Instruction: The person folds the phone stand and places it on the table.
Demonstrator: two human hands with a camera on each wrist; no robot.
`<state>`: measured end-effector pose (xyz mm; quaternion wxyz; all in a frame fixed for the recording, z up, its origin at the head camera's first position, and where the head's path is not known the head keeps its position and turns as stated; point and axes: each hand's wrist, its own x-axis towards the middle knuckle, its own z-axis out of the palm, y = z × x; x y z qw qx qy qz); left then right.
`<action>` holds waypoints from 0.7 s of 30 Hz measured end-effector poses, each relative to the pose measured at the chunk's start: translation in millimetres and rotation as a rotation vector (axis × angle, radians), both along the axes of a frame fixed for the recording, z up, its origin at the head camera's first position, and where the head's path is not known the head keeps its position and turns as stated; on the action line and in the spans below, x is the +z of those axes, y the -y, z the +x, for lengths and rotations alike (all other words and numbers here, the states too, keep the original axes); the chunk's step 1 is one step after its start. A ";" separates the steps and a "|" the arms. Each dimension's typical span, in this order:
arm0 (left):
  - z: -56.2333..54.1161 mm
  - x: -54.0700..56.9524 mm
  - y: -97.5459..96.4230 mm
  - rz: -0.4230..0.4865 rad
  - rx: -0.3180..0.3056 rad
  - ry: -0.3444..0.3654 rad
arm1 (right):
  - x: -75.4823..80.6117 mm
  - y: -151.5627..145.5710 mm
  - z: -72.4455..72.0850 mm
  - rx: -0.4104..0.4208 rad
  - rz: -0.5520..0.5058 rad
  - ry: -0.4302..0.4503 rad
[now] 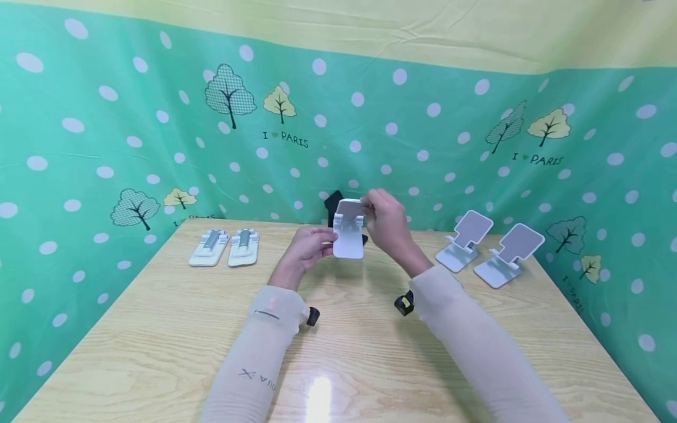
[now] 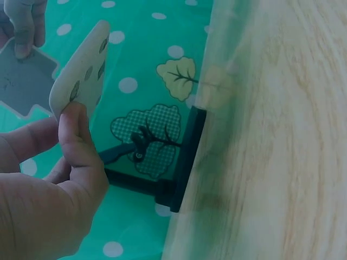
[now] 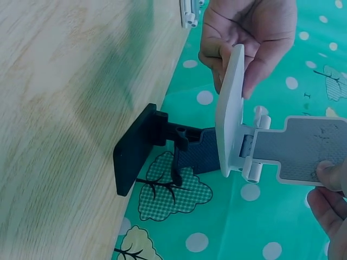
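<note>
Both hands hold up a white phone stand [image 1: 348,239] over the back of the table. My left hand [image 1: 307,247] pinches the edge of its white base [image 3: 229,108] between thumb and fingers. On the other side, my right hand [image 1: 388,220] grips the end of the grey-padded plate [image 3: 301,146], thumb on the pad. The plate is swung out from the base at the hinge [image 3: 252,149], and small dark oval pads [image 2: 88,73] show on the base's underside. Just behind the held stand, a black phone stand [image 3: 133,154] stands at the table's back edge, partly hidden in the head view.
Two folded white phone stands [image 1: 209,248] [image 1: 244,247] lie at the back left of the wooden table [image 1: 158,335]. At the back right are two unfolded white stands [image 1: 457,254] [image 1: 497,271], plates raised. A green dotted curtain [image 1: 296,170] hangs behind the table.
</note>
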<state>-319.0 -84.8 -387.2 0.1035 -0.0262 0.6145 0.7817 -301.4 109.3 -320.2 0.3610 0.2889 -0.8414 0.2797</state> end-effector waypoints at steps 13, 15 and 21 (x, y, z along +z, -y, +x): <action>1.2 1.1 2.8 0.074 0.002 -0.013 | -10.8 4.9 5.6 0.025 0.053 -0.080; 1.0 1.1 3.6 0.090 0.001 -0.009 | -11.3 6.9 7.4 0.029 0.067 -0.089; -0.1 1.2 4.5 0.111 -0.001 -0.002 | -11.6 8.8 7.7 0.011 0.076 -0.081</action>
